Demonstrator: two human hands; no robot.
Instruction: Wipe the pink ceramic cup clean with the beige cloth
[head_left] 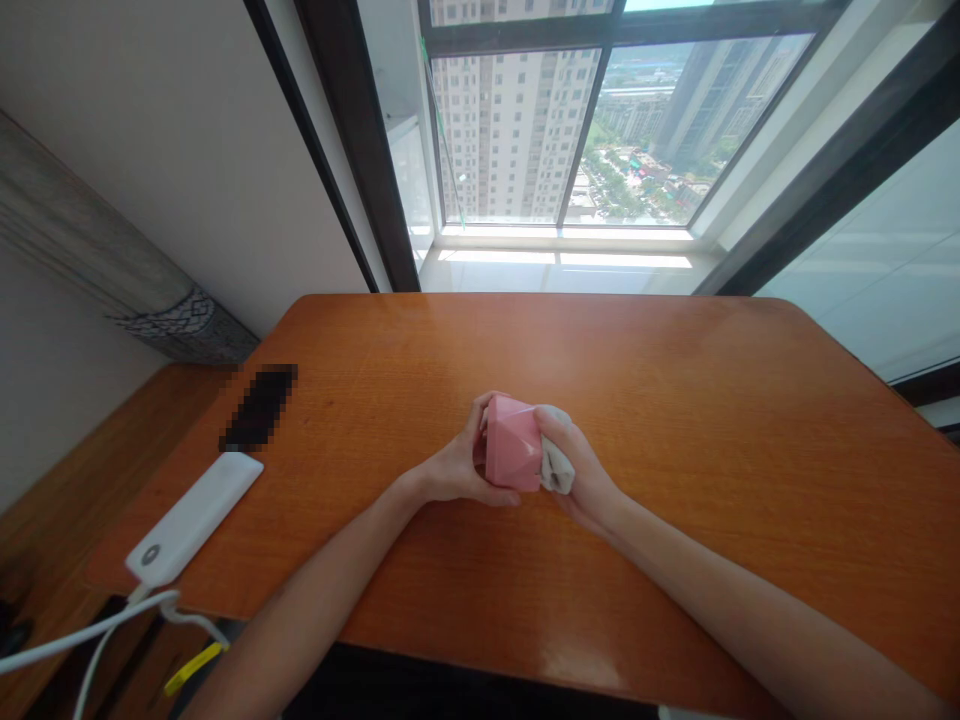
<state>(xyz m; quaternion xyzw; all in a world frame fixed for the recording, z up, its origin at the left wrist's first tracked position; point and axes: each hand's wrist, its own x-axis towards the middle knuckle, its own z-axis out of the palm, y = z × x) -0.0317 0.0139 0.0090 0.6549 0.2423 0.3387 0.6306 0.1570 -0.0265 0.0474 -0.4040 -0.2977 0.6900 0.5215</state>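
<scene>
Right now the left hand (450,465) and right hand (581,472) have their fingers clamped on a pink faceted box (514,443), white cloth (556,455) bunched against it, mid-frame above the bench (697,400).

Orange wooden table (675,380) against tall dark-framed window (637,130) — high-rise towers (510,130) outside, pale wall (172,170) left.

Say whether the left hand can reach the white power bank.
Probably yes: only tabletop lies between the left hand and the white power bank, once it releases the pink faceted object.
</scene>
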